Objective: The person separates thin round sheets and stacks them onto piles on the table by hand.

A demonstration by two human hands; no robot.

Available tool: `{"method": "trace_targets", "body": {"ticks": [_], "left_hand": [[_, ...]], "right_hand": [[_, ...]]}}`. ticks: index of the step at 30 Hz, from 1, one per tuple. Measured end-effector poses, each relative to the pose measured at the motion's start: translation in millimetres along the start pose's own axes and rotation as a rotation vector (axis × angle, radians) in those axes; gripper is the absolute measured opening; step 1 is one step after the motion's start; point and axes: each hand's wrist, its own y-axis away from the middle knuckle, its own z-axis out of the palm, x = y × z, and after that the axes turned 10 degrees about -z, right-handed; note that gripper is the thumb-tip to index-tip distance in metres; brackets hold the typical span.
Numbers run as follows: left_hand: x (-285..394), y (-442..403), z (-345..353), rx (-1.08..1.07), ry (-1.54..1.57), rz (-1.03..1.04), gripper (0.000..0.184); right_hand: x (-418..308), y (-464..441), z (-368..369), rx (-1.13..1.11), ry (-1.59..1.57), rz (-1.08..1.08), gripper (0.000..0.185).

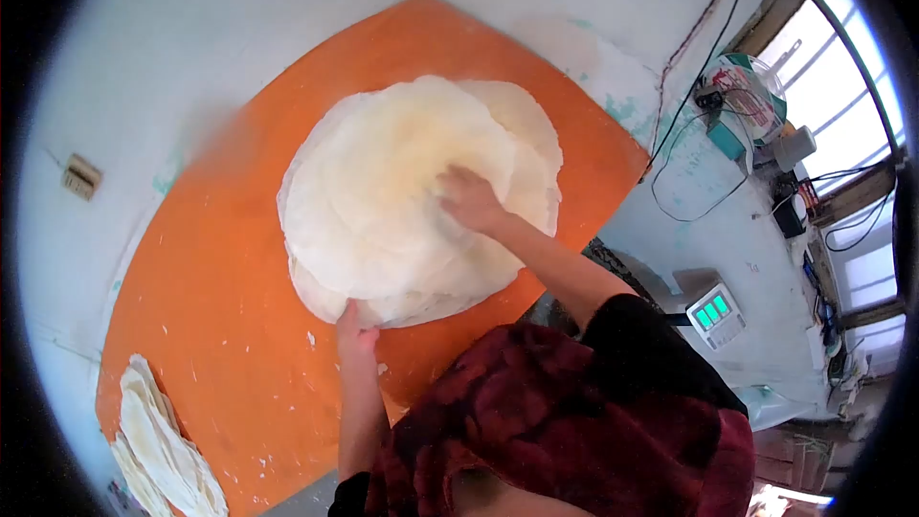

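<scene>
A stack of large, thin, round flatbread sheets [383,191] lies on an orange tabletop [230,278], its layers slightly offset at the right and near edges. My right hand [469,199] rests palm down on the top sheet, right of its middle, with fingers reaching out and a little blurred. At the near edge of the stack, my left hand [358,333] has its thumb against the sheets and its fingers curled at the rim; it appears to pinch the edge. The undersides of its fingers are hidden.
Folded flatbread sheets [158,436] lie at the table's lower left corner. To the right stands a scale display [713,316] with green digits. Cables and small items crowd the window sill [790,187]. A wall socket [82,177] is at the left.
</scene>
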Motion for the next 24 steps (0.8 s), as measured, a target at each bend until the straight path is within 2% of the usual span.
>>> {"method": "trace_targets", "body": {"ticks": [1,2,3,4,6,8,9,12,15,18,20,22,24], "left_hand": [[-17.3,-10.6,-1.2,-0.038,0.247,-0.125,0.037],[-49.0,-29.7,-2.6,-0.071,0.496,-0.257,0.035],[-53.1,-34.7,-1.5,-0.062,0.652,-0.378,0.034],[-57.0,-39.7,-0.5,-0.033,0.812,-0.497,0.034],[-31.6,-43.4,4.8,0.112,0.942,-0.695,0.034],[-28.2,-44.8,8.2,0.134,1.022,-0.717,0.034],[-27.5,-46.2,9.1,0.147,1.066,-0.725,0.034],[-33.3,-48.8,4.1,0.068,0.983,-0.727,0.034],[-29.5,-45.8,8.1,0.117,1.022,-0.673,0.035],[-26.6,-44.5,10.4,0.123,0.974,-0.67,0.035],[-21.3,-30.3,8.8,0.022,0.785,-0.467,0.035],[-21.1,-19.5,7.5,-0.031,0.712,-0.381,0.034],[-21.6,-25.3,6.5,-0.04,0.804,-0.432,0.034]], "right_hand": [[18.9,2.5,-8.7,0.215,-0.094,-0.001,0.041],[39.3,3.5,-26.0,0.39,-0.143,0.075,0.039],[62.6,5.3,-45.7,0.56,-0.195,0.15,0.038],[91.0,9.8,-61.2,0.602,-0.054,0.395,0.027],[164.5,22.8,-68.4,0.436,-0.006,0.65,0.017],[246.4,32.0,-29.4,0.527,-0.218,0.787,0.016],[257.7,27.1,-22.2,0.583,-0.331,0.821,0.017],[261.4,17.0,-16.7,0.792,-0.67,0.869,0.022],[131.9,4.9,-113.3,0.346,-0.789,0.922,0.039],[174.4,0.2,-92.3,0.424,-0.707,0.762,0.031],[184.8,-5.7,-115.8,-0.17,0.7,-0.051,0.029],[244.5,-22.9,-112.5,0.48,-0.648,0.565,0.027],[171.3,-28.3,-182.7,0.581,-0.352,0.561,0.03]]}}
